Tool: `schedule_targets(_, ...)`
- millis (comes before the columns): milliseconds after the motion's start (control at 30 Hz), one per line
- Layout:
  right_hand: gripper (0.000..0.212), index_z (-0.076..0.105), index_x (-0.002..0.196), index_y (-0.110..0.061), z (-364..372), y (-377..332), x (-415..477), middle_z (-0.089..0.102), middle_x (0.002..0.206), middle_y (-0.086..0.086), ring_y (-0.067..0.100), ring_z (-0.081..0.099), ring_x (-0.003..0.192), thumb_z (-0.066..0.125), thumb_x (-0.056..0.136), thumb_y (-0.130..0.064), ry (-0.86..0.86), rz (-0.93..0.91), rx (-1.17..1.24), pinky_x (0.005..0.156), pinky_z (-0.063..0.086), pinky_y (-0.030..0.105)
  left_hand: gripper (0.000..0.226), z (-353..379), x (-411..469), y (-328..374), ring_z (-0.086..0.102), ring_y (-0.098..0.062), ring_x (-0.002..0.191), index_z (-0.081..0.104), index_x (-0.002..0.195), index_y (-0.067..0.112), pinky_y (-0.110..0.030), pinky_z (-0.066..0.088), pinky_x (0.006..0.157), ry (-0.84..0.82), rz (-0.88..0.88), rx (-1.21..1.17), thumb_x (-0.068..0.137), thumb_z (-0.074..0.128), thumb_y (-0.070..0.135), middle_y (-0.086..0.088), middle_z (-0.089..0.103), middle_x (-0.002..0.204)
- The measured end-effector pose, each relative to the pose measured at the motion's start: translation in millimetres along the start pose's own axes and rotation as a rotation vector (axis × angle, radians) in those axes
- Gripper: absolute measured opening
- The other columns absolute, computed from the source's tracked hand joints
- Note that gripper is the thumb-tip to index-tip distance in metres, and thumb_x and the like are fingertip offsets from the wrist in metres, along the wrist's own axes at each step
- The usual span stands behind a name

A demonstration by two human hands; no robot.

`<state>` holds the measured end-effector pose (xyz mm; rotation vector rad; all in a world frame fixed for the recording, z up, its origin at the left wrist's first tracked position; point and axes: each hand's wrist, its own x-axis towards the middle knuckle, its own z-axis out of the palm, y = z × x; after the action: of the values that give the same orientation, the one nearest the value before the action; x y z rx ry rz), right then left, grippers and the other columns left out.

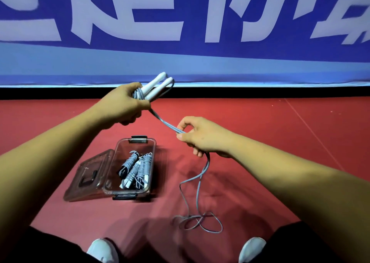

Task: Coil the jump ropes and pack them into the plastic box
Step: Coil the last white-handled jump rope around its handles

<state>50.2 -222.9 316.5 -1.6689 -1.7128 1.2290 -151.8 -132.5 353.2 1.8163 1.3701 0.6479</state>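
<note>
Nearest you: two white shoes, left one (103, 249) and right one (252, 248), at the bottom edge, dark trouser legs on either side.

Just ahead of the right shoe, the loose end of the rope (198, 220) lies on the red floor (280, 142) in a few slack, overlapping loops. From there two strands run up to your right hand (197, 137).

Left of the loops sits the clear plastic box (153, 152), open, with its lid (88, 174) hinged back flat on the floor to the left. Dark latches at the near and far ends. Inside: a few already coiled ropes (136, 168), grey cord wound tight round white handles, lying lengthwise.

Right hand: above the floor, right of the box. Thumb and forefinger pinched on the doubled cord, other fingers curled loosely under it.

From there the cord runs taut, up and left, to your left hand (124, 104), which is raised beyond the box. Left hand is closed round both white handles (157, 86) held side by side, with several turns of cord already wound at your fingers. Handle tips point up and right.

Behind: a black strip at the floor edge, then a blue banner (200, 58) with large white characters.
</note>
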Motion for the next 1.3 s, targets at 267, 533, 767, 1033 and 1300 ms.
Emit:
schedule_targets(267,0.017,0.073,0.091,-0.006,-12,-29,-16,0.063,0.070,0.007,0.008,0.040,0.055,0.062,0.092,-0.019,0.117,-0.338,-0.321,0.052,0.031,0.020,0.028,5,8,-31,0.054,-0.030,0.070,0.043,0.077,0.022,-0.034,0.045,0.059,-0.032,0.093,0.832,0.074,0.072,0.020,-0.006,0.062,0.078)
schedule_targets(533,0.015,0.074,0.086,-0.010,-46,-27,0,0.066,0.079,-0.002,0.009,0.053,0.072,0.064,0.089,-0.021,0.421,-0.380,-0.347,0.060,0.035,0.016,0.047,54,-12,-12,0.052,-0.010,0.058,0.055,0.075,0.021,-0.029,0.038,0.057,-0.394,0.217,0.885,0.074,0.071,0.065,0.008,0.054,0.061)
schedule_targets(767,0.020,0.067,0.078,-0.012,-67,-6,14,0.063,0.065,0.004,0.010,0.048,0.056,0.081,0.076,-0.026,0.405,-0.315,-0.178,0.058,0.040,0.025,0.026,56,-34,12,0.046,-0.005,0.050,0.048,0.072,0.025,-0.014,0.033,0.049,-0.551,0.380,0.729,0.081,0.072,0.029,0.007,0.053,0.061)
schedule_targets(1033,0.014,0.064,0.080,-0.012,-49,31,16,0.052,0.060,0.007,0.015,0.042,0.049,0.060,0.091,-0.005,0.143,-0.080,0.283,0.049,0.033,0.023,0.067,44,-42,28,0.044,-0.013,0.051,0.037,0.140,0.039,-0.026,0.039,0.046,-0.350,0.316,-0.035,0.086,0.074,0.025,-0.007,0.055,0.072)
schedule_targets(1300,0.012,0.062,0.092,-0.010,-15,26,20,0.047,0.061,0.002,0.013,0.044,0.047,0.056,0.098,-0.018,-0.002,0.078,0.351,0.050,0.042,0.023,0.025,21,-10,11,0.042,-0.019,0.046,0.048,0.094,0.014,-0.026,0.035,0.041,-0.052,0.133,-0.046,0.088,0.072,0.014,-0.010,0.051,0.060)
